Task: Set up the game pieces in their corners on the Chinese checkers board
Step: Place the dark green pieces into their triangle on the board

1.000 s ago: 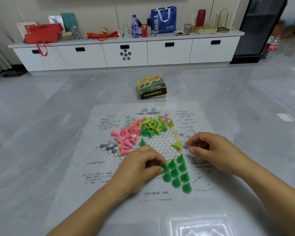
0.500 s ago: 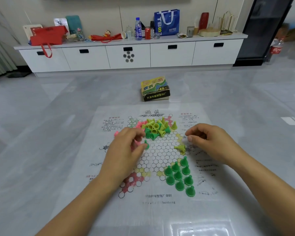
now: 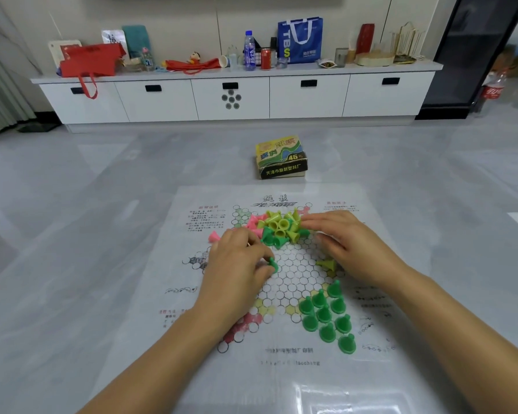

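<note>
A paper Chinese checkers board (image 3: 287,276) lies flat on the floor. Several dark green pieces (image 3: 326,315) stand in its near right corner. A mixed heap of yellow-green, green and pink pieces (image 3: 277,227) lies at the far side of the board. My left hand (image 3: 237,267) rests over the left part of the board, and a single green piece (image 3: 272,264) sits between its thumb and fingers. My right hand (image 3: 341,243) reaches to the heap's right edge, fingers spread, holding nothing that I can see. A yellow-green piece (image 3: 326,264) lies tipped beside it.
The game's cardboard box (image 3: 280,156) stands on the grey tile floor just beyond the board. A long white cabinet (image 3: 231,97) with bags, bottles and a can on top runs along the far wall. A dark glass-door unit (image 3: 473,55) stands at the right.
My left hand went from the green corner up to the loose pieces and closed on a green one. My right hand moved forward from the board's right side to the heap.
</note>
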A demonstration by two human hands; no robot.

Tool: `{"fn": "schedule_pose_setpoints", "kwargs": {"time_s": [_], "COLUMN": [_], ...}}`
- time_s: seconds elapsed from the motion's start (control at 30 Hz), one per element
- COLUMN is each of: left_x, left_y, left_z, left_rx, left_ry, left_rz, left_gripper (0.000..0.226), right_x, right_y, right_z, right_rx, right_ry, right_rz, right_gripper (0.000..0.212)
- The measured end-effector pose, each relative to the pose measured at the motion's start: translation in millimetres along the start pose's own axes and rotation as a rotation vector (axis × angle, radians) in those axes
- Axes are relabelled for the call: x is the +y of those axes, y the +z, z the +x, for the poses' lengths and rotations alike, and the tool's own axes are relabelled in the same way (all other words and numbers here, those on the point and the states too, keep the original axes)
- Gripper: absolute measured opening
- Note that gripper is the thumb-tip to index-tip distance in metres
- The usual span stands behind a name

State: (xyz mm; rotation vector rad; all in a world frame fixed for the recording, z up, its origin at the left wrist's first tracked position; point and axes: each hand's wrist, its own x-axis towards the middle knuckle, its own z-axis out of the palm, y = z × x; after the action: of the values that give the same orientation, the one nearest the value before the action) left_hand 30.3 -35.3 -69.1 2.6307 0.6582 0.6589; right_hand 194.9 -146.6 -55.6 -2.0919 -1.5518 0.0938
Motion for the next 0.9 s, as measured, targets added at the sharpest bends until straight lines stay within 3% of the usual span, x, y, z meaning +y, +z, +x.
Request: {"fn": "schedule_pose_setpoints", "kwargs": {"time_s": [0.33,0.57,0.73,0.9], "left_x": [5.2,7.1,7.9,9.1], "left_y": [-6.8,-21.8,-17.3,-15.2], "left_z": [-10.1,-27.1,-34.1,-35.4], "left_rx": [-0.028,-0.189,-0.228,-0.230], "left_ry": [0.073,-0.047,-0.008,-0.013], "left_rz": [-0.027,-0.332,-0.323,-0.332], "left_gripper": [0.017,0.008,0.011,0.015], "right_x": [4.1,4.7,6.1,3.9], "right_y": [1.2,-4.1,-12.8,-18.0], "right_z": [-0.2,-8.3,-19.6,-33.7], "right_rx": [0.043,0.120,0.144,0.116], "right_ry": [0.197,0.250,0.324,0.428], "right_rz": [-0.001,0.006,0.157,0.462], "right_gripper": [0.026,0.030,0.015,0.008]}}
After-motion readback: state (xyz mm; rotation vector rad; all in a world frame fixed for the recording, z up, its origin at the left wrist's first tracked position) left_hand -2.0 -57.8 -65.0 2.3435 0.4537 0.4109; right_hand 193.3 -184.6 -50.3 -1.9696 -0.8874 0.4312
